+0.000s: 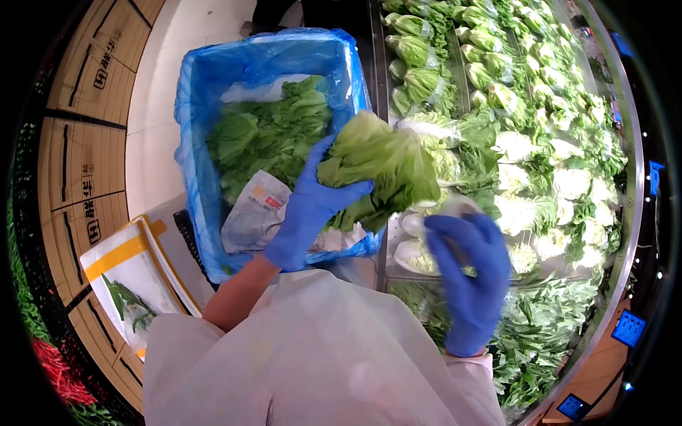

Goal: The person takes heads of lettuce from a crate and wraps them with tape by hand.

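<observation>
My left hand (307,213), in a blue glove, grips a leafy head of green lettuce (387,160) above the right rim of a blue-lined crate (186,135). Its thumb presses across the lower leaves. More green lettuce (273,128) lies inside the crate beside crumpled printed paper (256,213). My right hand (472,266), also gloved in blue, is raised over the produce display, apart from the lettuce. Its fingers are bent and smeared by motion. A pale greyish patch shows at the fingertips; I cannot tell whether the hand holds it.
On the right, a sloped display holds rows of wrapped green heads (423,85), pale cabbages (515,145) and loose leafy greens (547,319). Cardboard boxes (85,163) line the left side. A white foam box (117,259) with yellow tape stands at the lower left.
</observation>
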